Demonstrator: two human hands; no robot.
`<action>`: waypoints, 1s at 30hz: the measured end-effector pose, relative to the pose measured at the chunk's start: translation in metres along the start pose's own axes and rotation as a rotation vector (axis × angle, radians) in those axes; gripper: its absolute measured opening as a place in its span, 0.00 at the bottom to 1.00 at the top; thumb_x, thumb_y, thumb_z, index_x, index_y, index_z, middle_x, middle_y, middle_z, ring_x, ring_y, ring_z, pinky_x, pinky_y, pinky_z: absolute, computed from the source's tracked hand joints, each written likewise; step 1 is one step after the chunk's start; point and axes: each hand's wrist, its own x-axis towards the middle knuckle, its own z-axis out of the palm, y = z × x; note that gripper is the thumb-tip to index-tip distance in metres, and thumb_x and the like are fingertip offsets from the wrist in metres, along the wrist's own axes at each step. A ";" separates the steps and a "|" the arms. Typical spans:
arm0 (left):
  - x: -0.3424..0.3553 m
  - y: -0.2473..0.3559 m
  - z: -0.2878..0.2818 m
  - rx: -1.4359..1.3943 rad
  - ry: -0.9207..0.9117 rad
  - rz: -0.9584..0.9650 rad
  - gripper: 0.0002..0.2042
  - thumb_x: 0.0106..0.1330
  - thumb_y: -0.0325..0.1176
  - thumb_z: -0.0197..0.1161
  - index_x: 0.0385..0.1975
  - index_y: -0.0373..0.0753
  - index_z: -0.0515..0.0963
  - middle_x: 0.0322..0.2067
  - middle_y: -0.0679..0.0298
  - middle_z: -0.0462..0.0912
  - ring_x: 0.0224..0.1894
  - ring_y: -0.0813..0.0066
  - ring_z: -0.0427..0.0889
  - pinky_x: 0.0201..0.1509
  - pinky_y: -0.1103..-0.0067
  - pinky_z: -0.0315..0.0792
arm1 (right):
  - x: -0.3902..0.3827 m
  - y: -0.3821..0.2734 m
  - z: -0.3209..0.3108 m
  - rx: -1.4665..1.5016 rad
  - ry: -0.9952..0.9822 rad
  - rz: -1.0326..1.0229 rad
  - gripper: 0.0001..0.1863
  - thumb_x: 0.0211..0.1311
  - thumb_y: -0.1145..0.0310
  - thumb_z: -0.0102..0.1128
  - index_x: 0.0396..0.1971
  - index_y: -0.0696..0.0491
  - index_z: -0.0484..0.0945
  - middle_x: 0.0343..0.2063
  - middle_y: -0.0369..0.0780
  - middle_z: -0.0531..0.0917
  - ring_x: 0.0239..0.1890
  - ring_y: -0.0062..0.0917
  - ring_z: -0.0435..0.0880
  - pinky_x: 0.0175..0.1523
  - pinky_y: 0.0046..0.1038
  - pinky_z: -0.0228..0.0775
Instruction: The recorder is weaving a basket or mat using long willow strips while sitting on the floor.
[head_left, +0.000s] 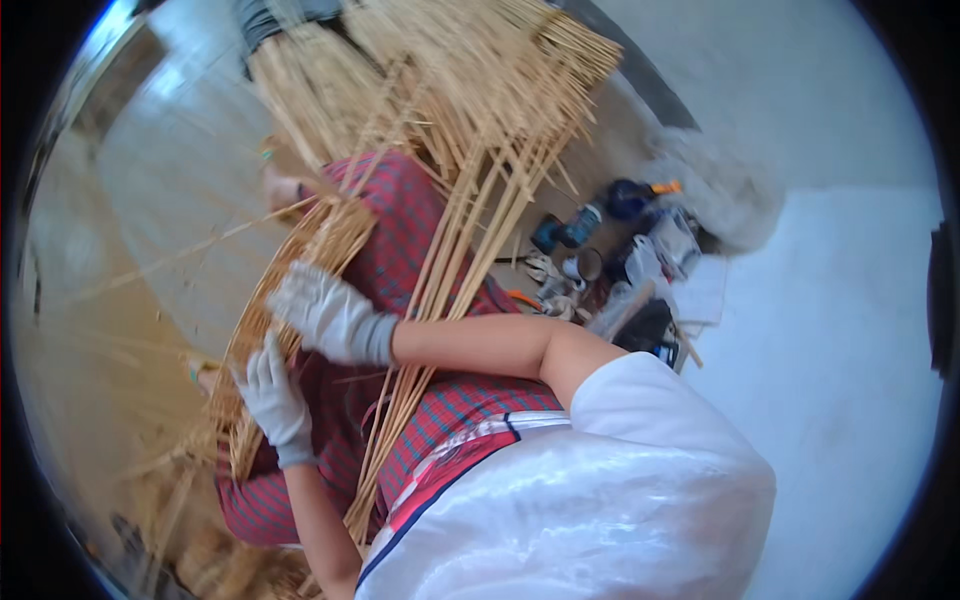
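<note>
A curved band of woven tan strips rests across my lap, long loose ends sticking out at its left. My left hand, in a white work glove, lies against the lower part of the weave with its fingers stretched out. Just above it, my right hand, gloved too, reaches over from the right and touches the inner side of the band. Motion smears its fingertips, so I cannot tell whether they pinch a strip. Long thin cane-like sticks run across my lap and pass under my right forearm.
A big pile of pale split strips lies at the far side, partly blurred. To the right are a dark blue bottle, a roll of tape, a clear plastic bag and white paper. Loose fibres cover the floor at lower left.
</note>
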 end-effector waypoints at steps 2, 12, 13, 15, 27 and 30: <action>-0.006 0.006 0.013 -0.064 -0.084 -0.126 0.31 0.73 0.27 0.59 0.77 0.42 0.65 0.72 0.57 0.74 0.74 0.50 0.71 0.82 0.56 0.60 | -0.039 -0.006 -0.037 0.506 0.016 0.085 0.30 0.63 0.58 0.72 0.66 0.47 0.79 0.57 0.48 0.83 0.64 0.41 0.81 0.74 0.45 0.66; -0.001 0.014 0.009 -0.141 -0.042 -0.170 0.33 0.71 0.16 0.56 0.78 0.38 0.65 0.73 0.51 0.73 0.75 0.51 0.72 0.79 0.64 0.65 | -0.336 0.225 0.011 0.361 -0.037 1.585 0.15 0.70 0.56 0.63 0.45 0.52 0.84 0.44 0.50 0.89 0.50 0.48 0.88 0.56 0.44 0.79; 0.002 0.018 0.004 -0.145 -0.061 -0.183 0.33 0.71 0.16 0.57 0.78 0.38 0.65 0.73 0.51 0.73 0.75 0.51 0.72 0.79 0.64 0.65 | -0.353 0.236 0.035 0.363 -0.102 1.461 0.16 0.69 0.56 0.64 0.46 0.52 0.84 0.45 0.50 0.89 0.51 0.47 0.88 0.57 0.43 0.79; 0.009 0.028 -0.007 -0.189 -0.099 -0.219 0.33 0.72 0.20 0.60 0.78 0.39 0.65 0.72 0.48 0.73 0.75 0.48 0.71 0.79 0.62 0.65 | -0.376 0.247 0.084 0.278 -0.275 1.321 0.17 0.67 0.56 0.64 0.46 0.52 0.83 0.48 0.50 0.89 0.54 0.46 0.88 0.58 0.43 0.79; -0.002 0.159 -0.052 -0.995 -0.452 -0.408 0.29 0.76 0.49 0.67 0.64 0.29 0.77 0.55 0.52 0.84 0.60 0.63 0.81 0.68 0.68 0.73 | -0.366 0.157 0.294 0.672 -0.803 1.030 0.25 0.73 0.47 0.54 0.62 0.43 0.83 0.56 0.50 0.87 0.60 0.45 0.86 0.63 0.46 0.78; 0.001 0.173 -0.054 -0.985 -0.557 -0.444 0.33 0.70 0.41 0.76 0.68 0.30 0.73 0.54 0.55 0.85 0.56 0.66 0.84 0.65 0.70 0.75 | -0.332 0.155 0.259 0.609 -0.708 1.054 0.22 0.73 0.50 0.55 0.58 0.44 0.86 0.55 0.51 0.88 0.59 0.45 0.87 0.62 0.46 0.79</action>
